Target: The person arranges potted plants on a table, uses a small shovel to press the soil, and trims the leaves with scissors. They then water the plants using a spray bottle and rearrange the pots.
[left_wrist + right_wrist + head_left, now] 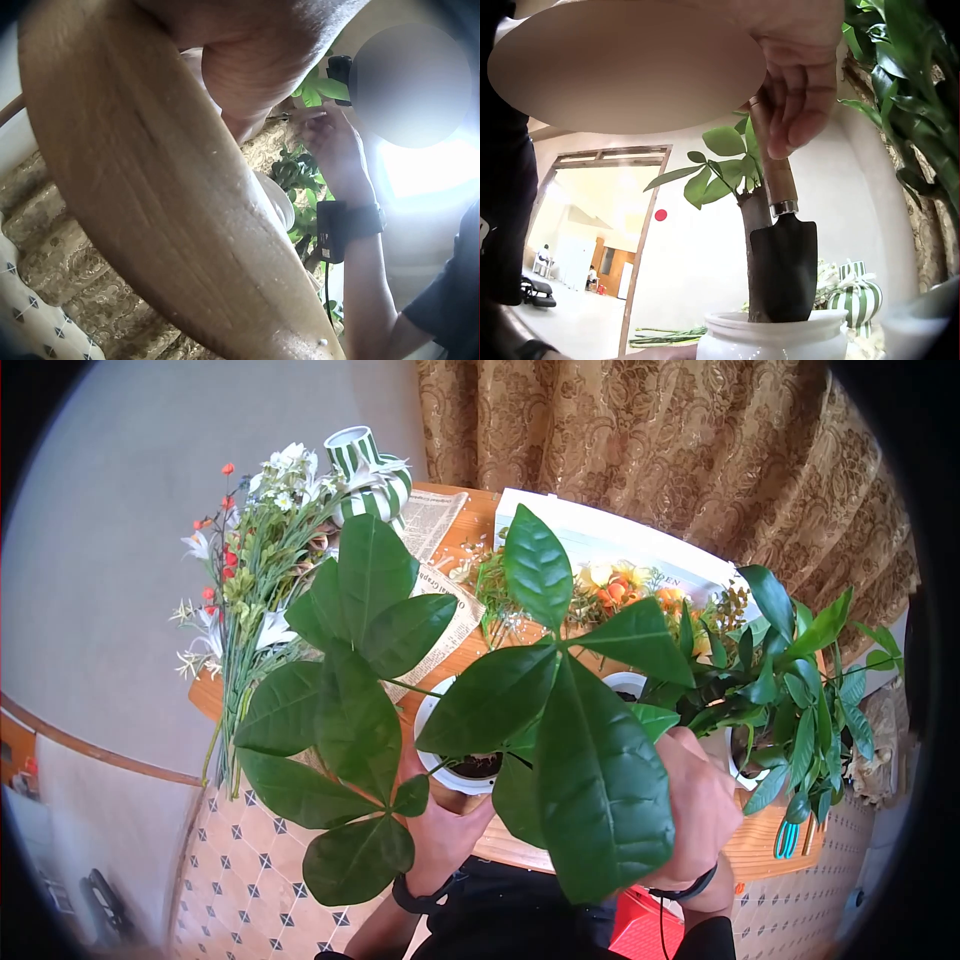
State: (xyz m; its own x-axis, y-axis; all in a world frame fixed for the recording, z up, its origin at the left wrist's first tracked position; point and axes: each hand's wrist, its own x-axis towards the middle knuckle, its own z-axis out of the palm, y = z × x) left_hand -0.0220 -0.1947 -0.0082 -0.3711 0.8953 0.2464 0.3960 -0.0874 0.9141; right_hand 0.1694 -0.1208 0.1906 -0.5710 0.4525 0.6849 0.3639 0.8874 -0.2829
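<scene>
A white round pot (772, 346) with dark soil holds a broad-leaved plant (605, 790) on a thick brown stem (751, 232). My right hand (799, 94) grips the wooden handle of a small hand trowel (786, 262). Its black blade points down beside the stem, with the tip inside the pot's rim. Leaves cover the trowel in the head view, where my right hand (695, 810) appears right of them. Low on the pot's near left side, my left hand (445, 835) holds it, partly hidden by leaves. The left wrist view is mostly the wooden tabletop's edge (150, 180).
Artificial flowers (240, 630) lie at the left, near a green-and-white striped vase (375, 495) and newspaper (445, 640). Behind the plant are orange flowers (615, 588) and a white box (690, 560). Another leafy plant (800, 700) and a teal hand fork (787, 840) are at the right.
</scene>
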